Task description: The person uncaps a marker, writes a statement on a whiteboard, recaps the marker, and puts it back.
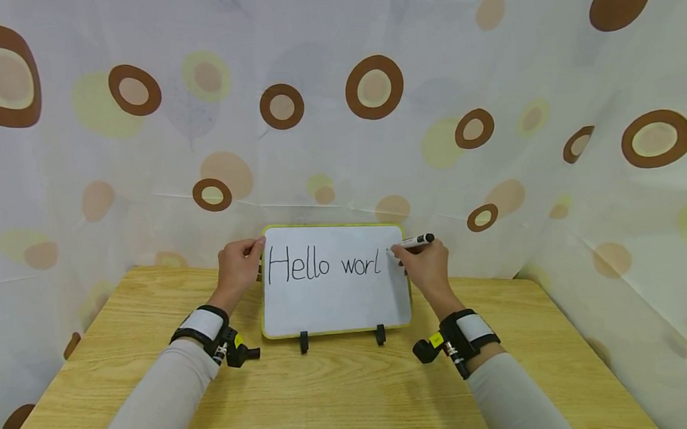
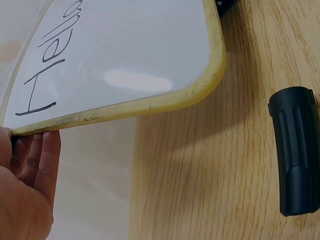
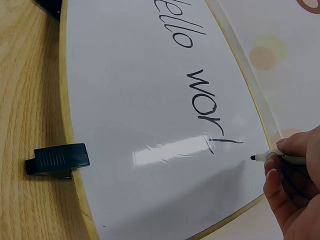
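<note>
A whiteboard point(image 1: 338, 304) with a yellow frame stands propped on the table, bearing "Hello worl" in black handwriting point(image 3: 202, 100). My left hand point(image 1: 241, 265) grips the board's upper left edge; in the left wrist view the fingers point(image 2: 47, 162) lie behind the yellow frame point(image 2: 145, 106). At the board's right side, my right hand point(image 1: 426, 265) pinches a white marker point(image 1: 415, 241) with a black end. The marker's dark tip point(image 3: 253, 157) is just past the last letter; whether it touches the surface I cannot tell.
Black stand feet point(image 1: 304, 341) hold the board's lower edge, one more point(image 3: 60, 159) showing in the right wrist view. Wood-grain table point(image 1: 332, 401) lies in front, a patterned cloth point(image 1: 327, 156) behind. A black grooved piece point(image 2: 295, 150) appears in the left wrist view.
</note>
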A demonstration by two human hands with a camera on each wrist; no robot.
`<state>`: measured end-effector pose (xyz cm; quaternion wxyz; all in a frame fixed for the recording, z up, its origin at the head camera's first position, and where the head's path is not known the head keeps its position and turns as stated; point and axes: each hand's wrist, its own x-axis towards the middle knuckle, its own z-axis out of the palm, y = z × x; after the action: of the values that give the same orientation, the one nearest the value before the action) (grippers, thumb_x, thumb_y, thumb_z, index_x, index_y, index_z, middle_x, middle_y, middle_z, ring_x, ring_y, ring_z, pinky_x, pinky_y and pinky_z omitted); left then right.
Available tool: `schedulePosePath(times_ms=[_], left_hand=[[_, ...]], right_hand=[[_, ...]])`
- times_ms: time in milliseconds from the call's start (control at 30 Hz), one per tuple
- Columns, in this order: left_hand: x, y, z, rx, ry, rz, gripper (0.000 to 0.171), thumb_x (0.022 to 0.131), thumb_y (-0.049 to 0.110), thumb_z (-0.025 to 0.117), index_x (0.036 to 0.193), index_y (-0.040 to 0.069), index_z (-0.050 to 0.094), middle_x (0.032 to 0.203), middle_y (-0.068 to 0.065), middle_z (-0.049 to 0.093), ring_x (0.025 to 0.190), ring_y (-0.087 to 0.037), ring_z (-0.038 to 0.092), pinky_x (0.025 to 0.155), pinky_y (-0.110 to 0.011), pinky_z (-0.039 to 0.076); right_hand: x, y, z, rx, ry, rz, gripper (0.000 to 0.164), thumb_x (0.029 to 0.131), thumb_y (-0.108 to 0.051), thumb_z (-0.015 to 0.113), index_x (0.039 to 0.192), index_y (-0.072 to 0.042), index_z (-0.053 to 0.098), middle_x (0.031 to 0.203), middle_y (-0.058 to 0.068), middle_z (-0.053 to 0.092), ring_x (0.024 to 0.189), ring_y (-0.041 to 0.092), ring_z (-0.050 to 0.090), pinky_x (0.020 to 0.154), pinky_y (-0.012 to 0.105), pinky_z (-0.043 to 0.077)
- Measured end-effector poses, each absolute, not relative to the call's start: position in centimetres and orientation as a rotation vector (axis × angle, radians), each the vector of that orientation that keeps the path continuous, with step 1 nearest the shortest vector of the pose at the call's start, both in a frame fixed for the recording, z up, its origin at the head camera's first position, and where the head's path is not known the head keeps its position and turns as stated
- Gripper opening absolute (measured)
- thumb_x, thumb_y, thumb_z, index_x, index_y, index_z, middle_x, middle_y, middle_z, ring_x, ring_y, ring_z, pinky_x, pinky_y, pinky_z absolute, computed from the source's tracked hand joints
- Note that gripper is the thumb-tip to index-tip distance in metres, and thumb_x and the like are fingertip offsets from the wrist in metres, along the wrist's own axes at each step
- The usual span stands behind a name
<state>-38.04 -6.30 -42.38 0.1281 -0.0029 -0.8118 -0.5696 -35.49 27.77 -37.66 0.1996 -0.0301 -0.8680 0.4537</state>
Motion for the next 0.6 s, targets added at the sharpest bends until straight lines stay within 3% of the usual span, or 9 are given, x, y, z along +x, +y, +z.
schedulePosePath(times_ms=[300,600], left_hand=[[-38.03,-6.34,-42.42,-0.015,-2.327,-1.667,0.036,0.108,0.03,0.056,0.11,0.0,0.076,0.098,-0.018,0.071,0.064,-0.019,0.067,0.056,-0.03,0.06],[-38.02,-6.38,-42.37,-0.023,-2.333,-1.665,0.037,0.108,0.03,0.055,0.11,0.0,0.076,0.097,-0.017,0.07,0.064,-0.02,0.066,0.056,-0.029,0.059]], right_hand=[[-35.55,27.83,-37.91,-0.029,-2.413,1.272,0.019,0.092,-0.018,0.078,0.091,0.001,0.078,0.076,0.017,0.073,0.068,0.039,0.069,0.051,0.027,0.054],[-35.5,27.77,-37.98,-0.047,-2.42,1.275,0.022,0.092,-0.02,0.078,0.092,0.002,0.078,0.077,0.017,0.073,0.069,0.04,0.07,0.052,0.027,0.054]])
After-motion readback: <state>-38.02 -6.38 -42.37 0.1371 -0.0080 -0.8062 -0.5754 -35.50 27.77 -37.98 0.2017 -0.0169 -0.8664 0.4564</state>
